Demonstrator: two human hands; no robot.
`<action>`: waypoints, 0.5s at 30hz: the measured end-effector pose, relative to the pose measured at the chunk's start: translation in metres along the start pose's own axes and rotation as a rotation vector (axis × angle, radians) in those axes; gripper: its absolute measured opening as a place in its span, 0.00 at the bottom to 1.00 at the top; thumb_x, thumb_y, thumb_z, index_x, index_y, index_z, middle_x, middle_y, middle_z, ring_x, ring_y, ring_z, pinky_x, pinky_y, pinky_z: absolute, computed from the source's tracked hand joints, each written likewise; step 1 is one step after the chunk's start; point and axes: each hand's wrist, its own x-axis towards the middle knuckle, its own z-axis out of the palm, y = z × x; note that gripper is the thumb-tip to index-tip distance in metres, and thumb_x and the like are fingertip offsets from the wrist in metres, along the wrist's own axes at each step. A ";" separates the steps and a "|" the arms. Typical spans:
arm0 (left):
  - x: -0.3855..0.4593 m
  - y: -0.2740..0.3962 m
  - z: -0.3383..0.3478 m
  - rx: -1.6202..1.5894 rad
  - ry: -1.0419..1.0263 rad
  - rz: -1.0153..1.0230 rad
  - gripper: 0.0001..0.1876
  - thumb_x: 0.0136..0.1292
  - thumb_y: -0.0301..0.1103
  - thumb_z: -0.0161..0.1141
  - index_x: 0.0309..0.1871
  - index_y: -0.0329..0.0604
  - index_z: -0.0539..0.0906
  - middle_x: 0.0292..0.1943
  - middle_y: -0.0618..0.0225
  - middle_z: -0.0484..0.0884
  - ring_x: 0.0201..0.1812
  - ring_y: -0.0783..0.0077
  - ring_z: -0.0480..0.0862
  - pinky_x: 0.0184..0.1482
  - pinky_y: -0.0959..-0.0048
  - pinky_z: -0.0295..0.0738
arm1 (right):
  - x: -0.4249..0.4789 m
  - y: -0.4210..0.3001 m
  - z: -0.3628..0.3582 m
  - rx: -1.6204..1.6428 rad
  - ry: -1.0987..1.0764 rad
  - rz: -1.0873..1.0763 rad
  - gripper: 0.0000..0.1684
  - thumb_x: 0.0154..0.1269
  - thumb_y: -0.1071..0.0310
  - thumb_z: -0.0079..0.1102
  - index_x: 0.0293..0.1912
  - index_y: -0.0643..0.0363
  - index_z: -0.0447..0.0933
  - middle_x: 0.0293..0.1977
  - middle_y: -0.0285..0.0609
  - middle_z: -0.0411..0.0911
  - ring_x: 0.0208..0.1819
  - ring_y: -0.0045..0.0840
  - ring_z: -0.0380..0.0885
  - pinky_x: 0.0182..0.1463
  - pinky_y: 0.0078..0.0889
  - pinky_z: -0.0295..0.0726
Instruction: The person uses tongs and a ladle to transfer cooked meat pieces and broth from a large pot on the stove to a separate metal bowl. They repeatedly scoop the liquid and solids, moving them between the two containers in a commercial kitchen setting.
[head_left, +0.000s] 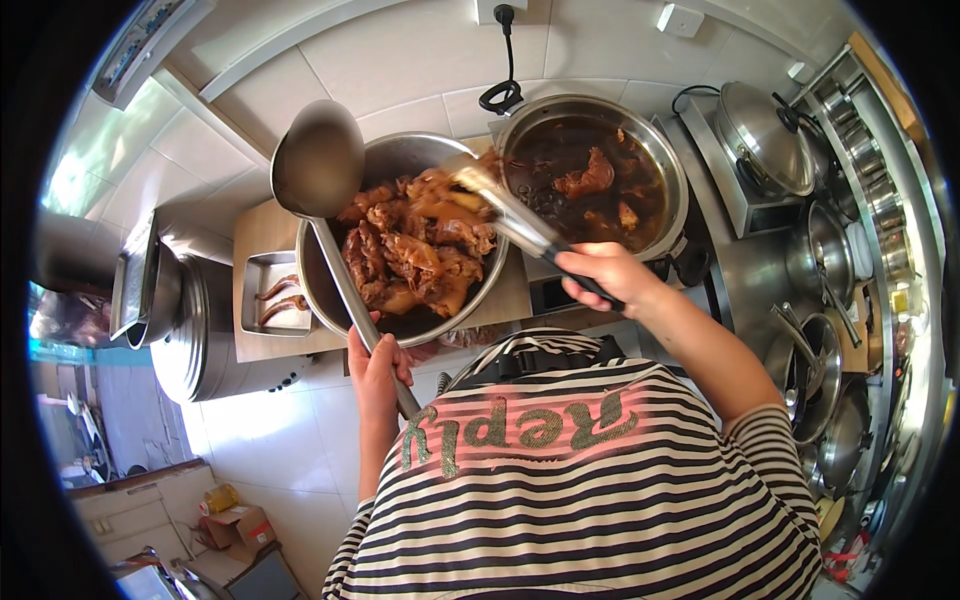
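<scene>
My left hand (379, 360) is closed round the handle of a large metal ladle (319, 165), whose bowl is raised over the left rim of a steel pot (491, 281). Pieces of browned, braised meat (412, 255) fill that pot. In my right hand (611, 281) is the black handle of a metal utensil (517, 214), probably tongs. Its far end is blurred and lies over the meat at the pot's right side. To the right, a second round steel pot (675, 217) holds dark broth (551, 202) with a few meat pieces in it.
A small steel tray (247, 292) with two curved brown pieces sits left of the meat pot on a wooden board (255, 232). Further left is a large lidded steel container (202, 330). A lidded pan (765, 142) stands at right, near shelves of steel bowls. A black plug and cord (510, 49) hang behind.
</scene>
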 end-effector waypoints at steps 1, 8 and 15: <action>0.001 0.001 0.000 0.000 -0.014 0.001 0.19 0.67 0.26 0.50 0.61 0.39 0.66 0.20 0.71 0.66 0.15 0.79 0.67 0.16 0.79 0.65 | 0.016 0.005 0.008 0.006 -0.022 0.052 0.16 0.69 0.55 0.59 0.38 0.59 0.76 0.21 0.34 0.75 0.14 0.10 0.67 0.13 0.15 0.59; -0.002 -0.006 0.000 0.014 -0.051 -0.015 0.20 0.67 0.25 0.50 0.62 0.35 0.64 0.19 0.69 0.66 0.16 0.76 0.68 0.16 0.78 0.66 | 0.076 0.020 0.053 0.068 -0.010 0.282 0.20 0.66 0.48 0.61 0.36 0.56 0.76 0.22 0.35 0.75 0.15 0.11 0.68 0.13 0.13 0.61; 0.004 -0.009 0.012 0.013 -0.116 -0.078 0.19 0.67 0.25 0.50 0.61 0.38 0.65 0.20 0.70 0.66 0.16 0.78 0.67 0.15 0.78 0.66 | -0.006 -0.023 -0.001 0.037 -0.030 0.250 0.21 0.69 0.48 0.56 0.38 0.58 0.76 0.22 0.35 0.76 0.15 0.10 0.69 0.11 0.11 0.63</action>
